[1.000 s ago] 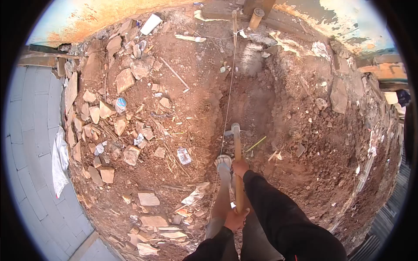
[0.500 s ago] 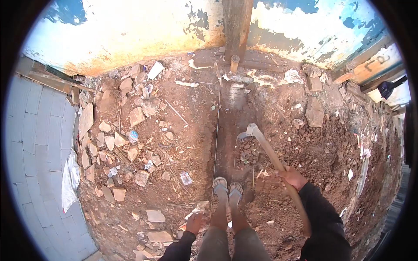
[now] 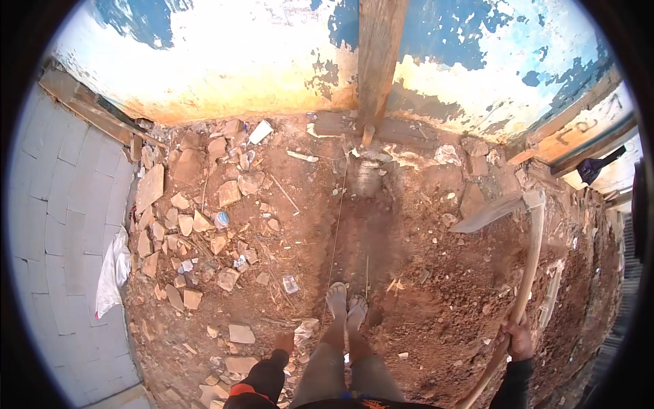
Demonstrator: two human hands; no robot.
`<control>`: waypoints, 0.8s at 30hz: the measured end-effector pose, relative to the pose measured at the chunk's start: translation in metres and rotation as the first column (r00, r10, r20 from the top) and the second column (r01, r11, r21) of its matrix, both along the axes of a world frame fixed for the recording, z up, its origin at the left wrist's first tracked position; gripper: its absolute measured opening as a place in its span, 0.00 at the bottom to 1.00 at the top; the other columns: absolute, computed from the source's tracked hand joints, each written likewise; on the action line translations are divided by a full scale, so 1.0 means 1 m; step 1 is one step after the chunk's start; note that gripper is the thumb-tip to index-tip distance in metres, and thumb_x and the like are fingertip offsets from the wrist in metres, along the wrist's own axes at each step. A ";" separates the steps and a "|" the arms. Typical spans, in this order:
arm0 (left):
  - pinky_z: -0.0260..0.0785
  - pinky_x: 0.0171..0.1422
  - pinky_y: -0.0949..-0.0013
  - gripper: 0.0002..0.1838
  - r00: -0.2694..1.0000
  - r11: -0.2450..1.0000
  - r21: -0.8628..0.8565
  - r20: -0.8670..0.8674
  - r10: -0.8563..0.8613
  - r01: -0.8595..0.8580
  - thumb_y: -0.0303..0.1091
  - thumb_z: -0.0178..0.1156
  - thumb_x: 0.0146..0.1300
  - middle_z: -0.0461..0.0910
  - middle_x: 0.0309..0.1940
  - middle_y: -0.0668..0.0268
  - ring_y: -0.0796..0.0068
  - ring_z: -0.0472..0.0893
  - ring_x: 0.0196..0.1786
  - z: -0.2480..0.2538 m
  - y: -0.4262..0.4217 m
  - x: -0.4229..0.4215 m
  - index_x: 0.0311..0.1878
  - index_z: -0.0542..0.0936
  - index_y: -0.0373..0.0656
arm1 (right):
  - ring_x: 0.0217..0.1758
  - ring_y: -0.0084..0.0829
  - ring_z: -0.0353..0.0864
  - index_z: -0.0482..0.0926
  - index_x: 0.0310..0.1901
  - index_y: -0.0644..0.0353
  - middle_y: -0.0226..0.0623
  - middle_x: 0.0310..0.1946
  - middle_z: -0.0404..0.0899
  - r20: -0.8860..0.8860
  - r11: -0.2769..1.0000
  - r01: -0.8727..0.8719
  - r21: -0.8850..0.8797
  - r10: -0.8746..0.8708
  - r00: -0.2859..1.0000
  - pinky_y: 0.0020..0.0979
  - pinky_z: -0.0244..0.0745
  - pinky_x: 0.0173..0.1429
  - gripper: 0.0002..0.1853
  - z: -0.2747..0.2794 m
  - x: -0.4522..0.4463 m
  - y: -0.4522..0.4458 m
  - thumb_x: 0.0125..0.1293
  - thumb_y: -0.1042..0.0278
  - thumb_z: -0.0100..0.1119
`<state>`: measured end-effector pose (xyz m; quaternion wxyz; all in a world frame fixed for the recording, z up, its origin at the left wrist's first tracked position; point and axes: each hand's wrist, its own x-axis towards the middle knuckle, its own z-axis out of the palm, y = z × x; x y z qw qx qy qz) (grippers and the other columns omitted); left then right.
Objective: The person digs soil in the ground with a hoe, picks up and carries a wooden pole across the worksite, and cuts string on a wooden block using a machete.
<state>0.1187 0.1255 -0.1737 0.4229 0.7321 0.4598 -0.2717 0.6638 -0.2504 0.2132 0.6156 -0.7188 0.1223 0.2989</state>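
My right hand (image 3: 520, 340) is wrapped around the long wooden handle of a hoe (image 3: 529, 273) at the lower right. The hoe's metal blade (image 3: 487, 214) is lifted over the dirt on the right and points left. The handle's lower end runs down past my hand toward the bottom edge. My left hand (image 3: 285, 342) hangs low beside my left leg, above the rubble. It is small and its fingers are too indistinct to tell whether they are open or closed. My feet in sandals (image 3: 355, 310) stand at the near end of a shallow trench (image 3: 366, 232).
A thin string (image 3: 338, 218) stretches along the trench. Broken tiles and stones (image 3: 228, 193) litter the left, beside a grey block wall (image 3: 65, 225) and a white sack (image 3: 113, 274). A wooden post (image 3: 379, 65) stands against the peeling wall (image 3: 259, 58) ahead. Loose soil (image 3: 449, 327) lies right.
My right hand has moved right and down along with the hoe. The hoe's head has gone from the trench's right side up and to the right. My left hand has shifted slightly left.
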 end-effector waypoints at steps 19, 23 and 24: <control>0.72 0.32 0.57 0.21 0.771 0.736 -0.467 0.163 0.616 -0.489 0.39 0.67 0.58 0.81 0.28 0.53 0.60 0.84 0.28 0.073 -0.079 0.296 0.46 0.75 0.31 | 0.18 0.23 0.71 0.71 0.40 0.58 0.28 0.22 0.70 -0.163 0.929 -0.348 -0.126 0.327 0.931 0.30 0.67 0.20 0.09 -0.436 -0.050 0.359 0.68 0.65 0.60; 0.73 0.39 0.54 0.21 0.798 0.830 -0.332 0.269 0.539 -0.448 0.40 0.68 0.57 0.81 0.30 0.49 0.53 0.84 0.34 -0.058 -0.082 0.264 0.43 0.75 0.32 | 0.24 0.37 0.81 0.73 0.43 0.67 0.40 0.24 0.79 -0.022 0.861 -0.414 -0.294 0.427 0.904 0.39 0.75 0.27 0.17 -0.549 -0.055 0.388 0.64 0.59 0.60; 0.73 0.41 0.53 0.21 0.824 0.838 -0.344 0.236 0.514 -0.424 0.40 0.68 0.56 0.81 0.31 0.48 0.50 0.84 0.37 -0.066 -0.072 0.257 0.44 0.75 0.33 | 0.25 0.39 0.83 0.73 0.45 0.68 0.43 0.26 0.80 -0.003 0.814 -0.445 -0.374 0.478 0.878 0.40 0.75 0.29 0.19 -0.566 -0.066 0.389 0.64 0.58 0.59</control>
